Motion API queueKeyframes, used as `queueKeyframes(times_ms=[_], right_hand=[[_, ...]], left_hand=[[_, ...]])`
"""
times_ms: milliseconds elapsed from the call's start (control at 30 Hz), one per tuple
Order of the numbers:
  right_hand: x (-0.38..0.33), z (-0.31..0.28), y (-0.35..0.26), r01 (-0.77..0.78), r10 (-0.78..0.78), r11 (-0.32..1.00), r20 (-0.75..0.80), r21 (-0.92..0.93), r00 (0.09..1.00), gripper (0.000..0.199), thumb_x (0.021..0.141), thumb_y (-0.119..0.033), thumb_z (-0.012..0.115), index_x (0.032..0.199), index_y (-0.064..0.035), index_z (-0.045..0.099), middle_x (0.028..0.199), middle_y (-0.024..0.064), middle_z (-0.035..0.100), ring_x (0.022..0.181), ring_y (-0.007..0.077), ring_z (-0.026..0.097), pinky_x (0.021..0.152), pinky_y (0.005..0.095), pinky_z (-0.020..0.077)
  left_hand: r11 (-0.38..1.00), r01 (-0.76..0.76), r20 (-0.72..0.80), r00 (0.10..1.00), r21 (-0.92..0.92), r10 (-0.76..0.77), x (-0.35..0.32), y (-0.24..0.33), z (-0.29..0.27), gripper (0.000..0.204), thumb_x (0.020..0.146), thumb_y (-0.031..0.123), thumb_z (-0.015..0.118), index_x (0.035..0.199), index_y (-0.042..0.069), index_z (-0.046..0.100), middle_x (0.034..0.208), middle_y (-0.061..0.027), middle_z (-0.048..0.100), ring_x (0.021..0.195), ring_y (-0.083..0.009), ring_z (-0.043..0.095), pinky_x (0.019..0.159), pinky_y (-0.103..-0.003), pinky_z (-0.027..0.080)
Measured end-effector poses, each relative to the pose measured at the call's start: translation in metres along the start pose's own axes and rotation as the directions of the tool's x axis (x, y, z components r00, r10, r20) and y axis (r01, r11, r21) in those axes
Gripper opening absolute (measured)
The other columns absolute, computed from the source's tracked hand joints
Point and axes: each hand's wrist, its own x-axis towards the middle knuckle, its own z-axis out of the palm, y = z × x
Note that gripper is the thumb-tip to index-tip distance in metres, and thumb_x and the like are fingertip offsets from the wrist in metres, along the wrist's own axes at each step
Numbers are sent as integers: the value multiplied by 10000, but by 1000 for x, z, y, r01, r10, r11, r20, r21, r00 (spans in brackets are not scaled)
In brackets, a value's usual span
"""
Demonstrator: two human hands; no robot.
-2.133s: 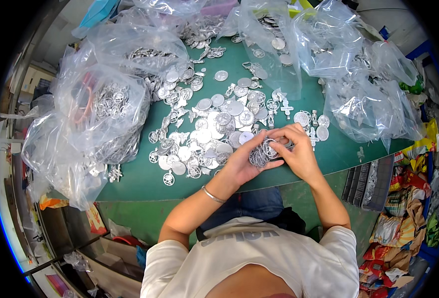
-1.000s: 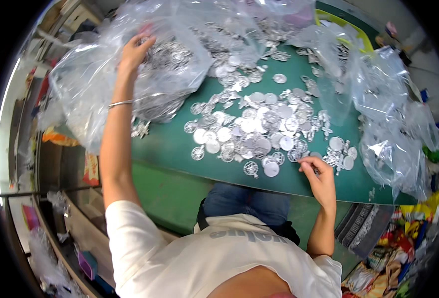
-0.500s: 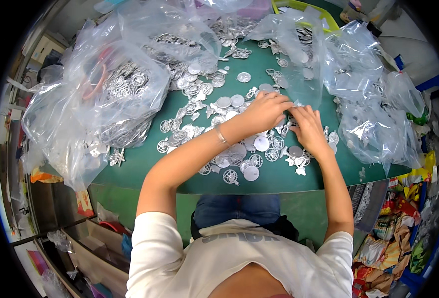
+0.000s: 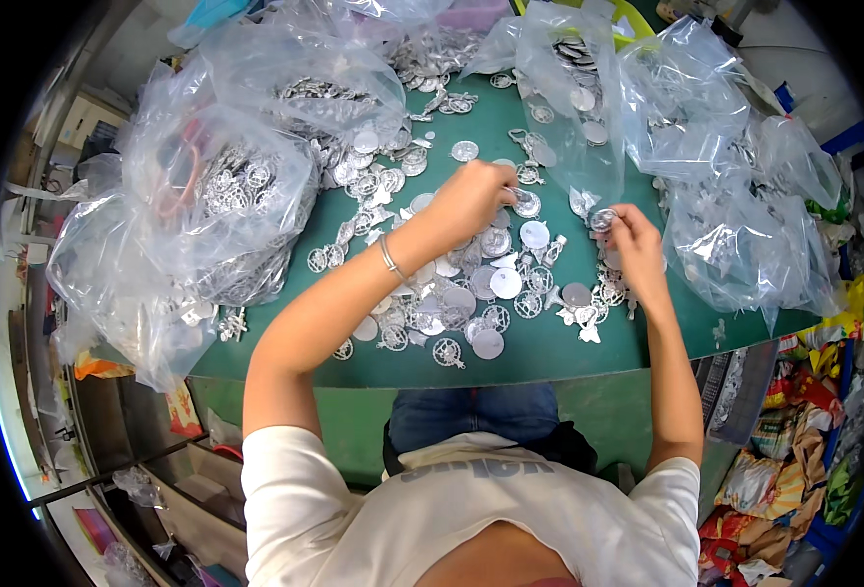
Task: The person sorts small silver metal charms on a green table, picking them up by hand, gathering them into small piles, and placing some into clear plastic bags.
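Note:
Loose silver metal charms (image 4: 461, 303), many of them round and some openwork, lie heaped on the green tabletop (image 4: 569, 364). Over the far part of the heap, my left hand (image 4: 476, 201) has its fingers pinched on a silver charm (image 4: 525, 203), partly covered by the fingertips. To the right, my right hand (image 4: 637, 245) grips a round silver medallion (image 4: 602, 220) between thumb and fingers, just beside the near tip of a clear bag. More charms lie under and beside that hand.
Large clear plastic bags (image 4: 197, 127) filled with charms cover the table's left side. Other clear bags (image 4: 735, 235) stand on the right, and a yellow-green basket (image 4: 633, 22) sits at the back. Below the right edge are a grey crate (image 4: 740, 396) and colourful packets (image 4: 755, 489).
My hands, which were together over the heap, have moved apart: the left leftward, the right slightly rightward. A round medallion now shows in my right fingers.

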Motion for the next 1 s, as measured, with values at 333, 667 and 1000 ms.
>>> queueKeyframes(times_ms=[333,667,1000], right_hand=[[25,50,-11,190,-191,982,121,23,974,265,779,-106,645,992,33,571,769,97,537,717,242,538,595,340,432],[92,77,3,625,-586,344,359,-701,726,84,768,-86,548,828,-33,573,850,150,563,835,278,578,677,374,487],[74,36,-24,-440,244,320,376,839,894,291,875,-160,552,1096,28,574,886,100,608,686,149,600,490,221,445]], left_hand=[[-443,270,449,813,-855,-371,-31,-13,-16,218,886,135,574,1056,10,522,916,-69,597,791,-146,592,622,-245,499],[510,432,93,822,-744,-562,-16,-39,-27,240,830,21,595,1059,-43,565,789,-68,626,549,-64,534,435,-197,420],[881,371,-107,903,-295,-416,-10,-29,-9,209,752,108,704,911,-18,652,590,-49,565,445,-122,529,429,-279,419]])
